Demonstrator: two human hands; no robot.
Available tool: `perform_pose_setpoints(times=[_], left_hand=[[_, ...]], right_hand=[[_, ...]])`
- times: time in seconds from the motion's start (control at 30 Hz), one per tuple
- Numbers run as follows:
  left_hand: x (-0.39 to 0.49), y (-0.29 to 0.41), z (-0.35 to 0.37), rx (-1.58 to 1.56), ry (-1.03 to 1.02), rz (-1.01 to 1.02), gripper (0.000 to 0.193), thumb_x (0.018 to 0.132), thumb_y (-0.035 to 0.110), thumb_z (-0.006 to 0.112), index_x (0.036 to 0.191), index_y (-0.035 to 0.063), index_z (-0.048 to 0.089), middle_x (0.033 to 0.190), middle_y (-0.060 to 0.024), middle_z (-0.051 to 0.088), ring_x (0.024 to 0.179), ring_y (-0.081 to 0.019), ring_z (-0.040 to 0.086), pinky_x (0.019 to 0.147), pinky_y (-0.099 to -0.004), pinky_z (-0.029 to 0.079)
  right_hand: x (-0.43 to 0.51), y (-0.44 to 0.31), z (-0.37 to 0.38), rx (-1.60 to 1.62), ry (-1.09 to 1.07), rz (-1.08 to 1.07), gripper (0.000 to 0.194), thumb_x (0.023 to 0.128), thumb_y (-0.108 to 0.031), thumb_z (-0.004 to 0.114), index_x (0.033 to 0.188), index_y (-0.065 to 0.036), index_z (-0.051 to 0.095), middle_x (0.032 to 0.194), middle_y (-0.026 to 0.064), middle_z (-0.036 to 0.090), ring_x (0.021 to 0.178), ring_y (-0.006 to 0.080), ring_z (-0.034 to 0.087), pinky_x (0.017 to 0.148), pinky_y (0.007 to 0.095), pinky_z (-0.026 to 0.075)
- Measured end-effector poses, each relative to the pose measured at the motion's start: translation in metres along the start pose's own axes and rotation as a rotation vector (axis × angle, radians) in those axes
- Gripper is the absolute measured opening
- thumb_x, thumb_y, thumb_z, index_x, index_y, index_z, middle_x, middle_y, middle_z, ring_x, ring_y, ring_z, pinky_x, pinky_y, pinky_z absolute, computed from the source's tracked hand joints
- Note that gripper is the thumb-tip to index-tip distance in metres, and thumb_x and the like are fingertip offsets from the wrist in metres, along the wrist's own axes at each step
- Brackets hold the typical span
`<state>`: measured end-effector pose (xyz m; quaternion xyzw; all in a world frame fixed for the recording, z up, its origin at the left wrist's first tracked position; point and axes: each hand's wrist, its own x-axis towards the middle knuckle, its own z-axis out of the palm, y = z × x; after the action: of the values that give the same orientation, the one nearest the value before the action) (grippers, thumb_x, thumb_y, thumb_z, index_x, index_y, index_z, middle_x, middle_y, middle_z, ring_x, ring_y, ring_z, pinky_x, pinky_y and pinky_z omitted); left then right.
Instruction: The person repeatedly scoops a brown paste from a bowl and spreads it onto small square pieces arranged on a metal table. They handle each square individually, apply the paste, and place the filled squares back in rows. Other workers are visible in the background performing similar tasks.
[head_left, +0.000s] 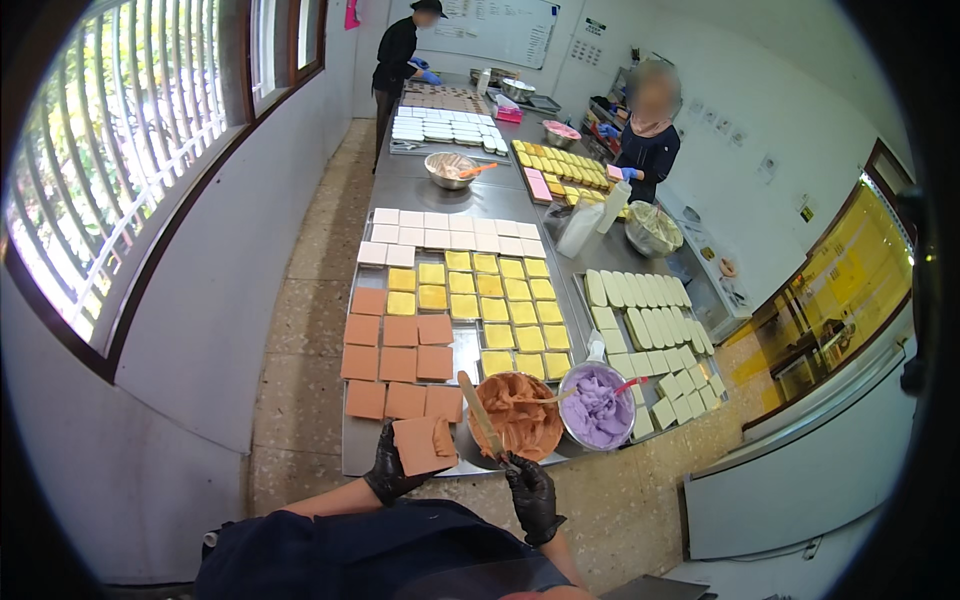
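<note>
My left hand (391, 471), in a black glove, holds a square cake (418, 448) coated in orange-brown cream, with a loose swipe of cream near its right edge. In my right hand (534, 496), also gloved in black, is the handle of an icing spatula (480, 412); its long, cream-smeared blade points up and away from me. Behind the blade stands a bowl of orange-brown cream (525, 420) with a second utensil in it. Coated orange-brown square cakes (399, 364) lie in rows just beyond my left hand.
Right of that bowl is a bowl of purple cream (598, 409) with a red-handled spatula. Yellow squares (495, 309), pale pink squares (450, 231) and pale green squares (651, 322) fill trays on the steel table (420, 199). Two people (396, 56) (651, 150) work farther along it.
</note>
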<state>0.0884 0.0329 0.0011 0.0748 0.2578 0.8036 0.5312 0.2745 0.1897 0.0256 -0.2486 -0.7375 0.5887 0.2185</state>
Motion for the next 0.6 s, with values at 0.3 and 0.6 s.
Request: perform_pose_setpoints(times=[0.3, 0.6], left_hand=[[0.004, -0.005, -0.008, 0.005, 0.006, 0.055, 0.05, 0.087, 0.026, 0.06, 0.127, 0.0045, 0.039, 0.121, -0.011, 0.051, 0.114, -0.0253, 0.052, 0.095, -0.0402, 0.044], [0.005, -0.004, -0.016, -0.529, -0.021, -0.069, 0.06, 0.087, 0.043, 0.053, 0.13, 0.0041, 0.038, 0.128, -0.0158, 0.044, 0.116, -0.0359, 0.048, 0.101, -0.05, 0.038]], right_hand=[[0.0, -0.005, -0.001, -0.011, -0.018, -0.008, 0.025, 0.089, -0.001, 0.056, 0.113, 0.003, 0.057, 0.107, 0.0094, 0.064, 0.098, 0.0141, 0.059, 0.087, 0.026, 0.044], [-0.001, -0.009, 0.005, 0.048, -0.015, -0.004, 0.025, 0.089, -0.002, 0.056, 0.113, 0.003, 0.057, 0.106, 0.0081, 0.064, 0.097, 0.0135, 0.058, 0.086, 0.0257, 0.044]])
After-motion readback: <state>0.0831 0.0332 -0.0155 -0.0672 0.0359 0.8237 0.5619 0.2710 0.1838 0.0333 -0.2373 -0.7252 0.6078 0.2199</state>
